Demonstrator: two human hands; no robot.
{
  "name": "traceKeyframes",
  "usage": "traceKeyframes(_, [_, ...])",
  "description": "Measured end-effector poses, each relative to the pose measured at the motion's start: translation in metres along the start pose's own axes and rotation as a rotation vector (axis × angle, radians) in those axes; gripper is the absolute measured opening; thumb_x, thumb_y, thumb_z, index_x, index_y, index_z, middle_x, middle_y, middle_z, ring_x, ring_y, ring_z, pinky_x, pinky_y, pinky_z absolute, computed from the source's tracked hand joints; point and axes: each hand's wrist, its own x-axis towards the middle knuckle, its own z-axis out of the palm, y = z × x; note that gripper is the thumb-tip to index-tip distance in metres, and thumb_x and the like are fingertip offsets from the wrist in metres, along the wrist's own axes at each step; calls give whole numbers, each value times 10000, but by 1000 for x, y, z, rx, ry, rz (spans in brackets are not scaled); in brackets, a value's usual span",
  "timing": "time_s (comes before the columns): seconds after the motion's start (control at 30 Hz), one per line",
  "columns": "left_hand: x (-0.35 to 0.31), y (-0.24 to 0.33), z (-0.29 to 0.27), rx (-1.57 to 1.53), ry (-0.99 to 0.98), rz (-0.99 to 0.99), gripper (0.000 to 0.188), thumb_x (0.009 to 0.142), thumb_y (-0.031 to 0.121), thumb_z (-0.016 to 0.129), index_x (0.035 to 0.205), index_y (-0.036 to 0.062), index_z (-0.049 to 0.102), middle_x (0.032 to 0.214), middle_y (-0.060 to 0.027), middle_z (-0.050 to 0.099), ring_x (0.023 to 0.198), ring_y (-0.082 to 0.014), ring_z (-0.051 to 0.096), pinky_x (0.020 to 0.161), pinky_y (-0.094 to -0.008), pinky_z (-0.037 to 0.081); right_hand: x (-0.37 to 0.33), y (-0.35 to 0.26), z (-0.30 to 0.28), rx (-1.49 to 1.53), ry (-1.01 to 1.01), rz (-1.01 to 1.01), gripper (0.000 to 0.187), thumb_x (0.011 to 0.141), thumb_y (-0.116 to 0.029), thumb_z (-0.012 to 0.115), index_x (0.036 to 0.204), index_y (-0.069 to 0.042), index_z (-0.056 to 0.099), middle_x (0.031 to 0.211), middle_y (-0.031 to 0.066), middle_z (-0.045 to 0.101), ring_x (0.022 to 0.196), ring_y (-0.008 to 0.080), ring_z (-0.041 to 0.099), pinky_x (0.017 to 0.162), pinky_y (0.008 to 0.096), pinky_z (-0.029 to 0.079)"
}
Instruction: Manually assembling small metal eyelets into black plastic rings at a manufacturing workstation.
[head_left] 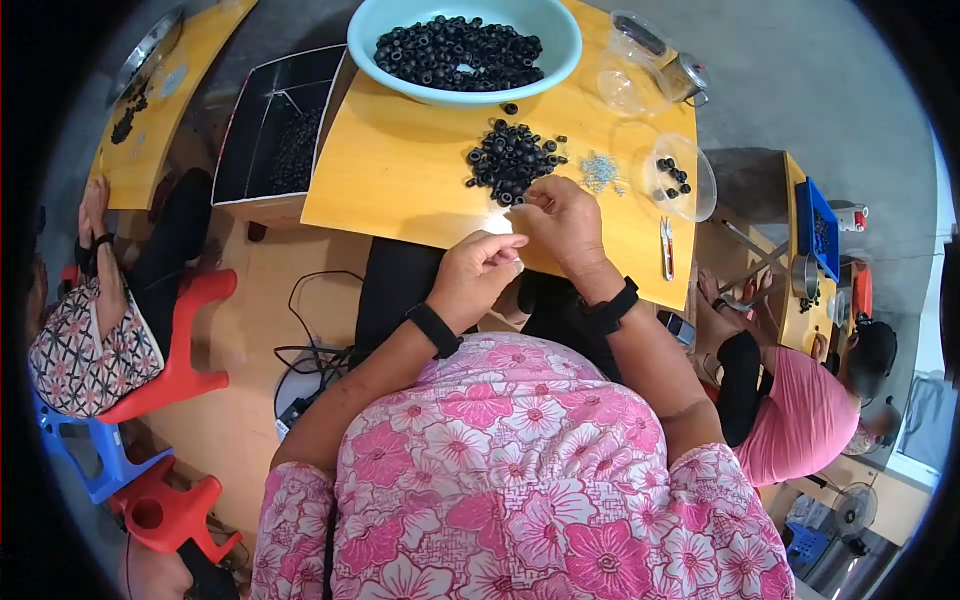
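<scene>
My left hand (pixel 478 280) hovers at the near edge of the yellow table (pixel 385 190), fingers curled and thumb pressed near the forefinger. Just right of it, my right hand (pixel 567 222) pinches at the near side of a pile of small black ring-shaped parts (pixel 508 158). Whatever lies between the fingertips of either hand is too small to make out. Beyond the right hand sits a little heap of clear, silvery bits (pixel 600 172). A round clear plastic dish (pixel 706 192) holds several black parts, and small snips (pixel 667 248) with red on the handles lie in front of it.
A pale blue basin (pixel 364 62) full of black parts stands at the table's far side. Clear containers (pixel 632 85) and a metal mug (pixel 686 78) are at the far right. An open box (pixel 262 205) stands left of the table. Other people sit at both sides.
</scene>
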Motion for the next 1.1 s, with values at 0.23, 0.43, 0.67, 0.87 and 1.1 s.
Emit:
traceKeyframes(0.23, [0, -2, 2, 23, 63, 36, 282, 808, 7, 639, 1090, -8, 639, 906, -78, 607, 811, -135, 606, 763, -247, 506, -2, -9, 4, -192, -47, 24, 236, 699, -223, 718, 832, -43, 641, 809, 149, 626, 726, 329, 617, 653, 408, 495])
traceKeyframes(0.43, [1, -11, 1, -6, 44, 22, 222, 876, 39, 582, 1091, 4, 625, 951, -22, 602, 893, -85, 589, 839, -239, 477, -7, 3, 4, -167, 45, -119, 222, 692, -150, 723, 869, -28, 669, 729, 99, 620, 630, 216, 605, 590, 331, 495])
traceKeyframes(0.67, [-1, -4, 3, -272, 105, -30, 230, 919, 85, 567, 1131, -2, 553, 961, -43, 609, 845, -90, 581, 799, -240, 491, -35, -5, -23, 693, -269, 221, 179, 862, 5, 591, 1034, -4, 642, 859, 3, 618, 699, 62, 553, 634, 206, 470])
traceKeyframes(0.87, [-6, 7, 6, -310, 82, -42, 208, 927, 111, 572, 1101, -4, 576, 957, -39, 616, 804, -86, 590, 768, -243, 496, -44, -22, -36, 877, -382, 305, 174, 874, -40, 608, 1035, 24, 618, 886, 9, 636, 674, 62, 551, 624, 196, 463])
traceKeyframes(1.1, [-10, 8, 3, -439, -2, -194, 214, 917, 131, 594, 1089, 3, 596, 938, -31, 627, 776, -96, 594, 780, -264, 512, -54, -19, -38, 696, -359, 201, 161, 871, -53, 624, 1022, -14, 663, 879, -3, 641, 676, 67, 564, 639, 191, 468])
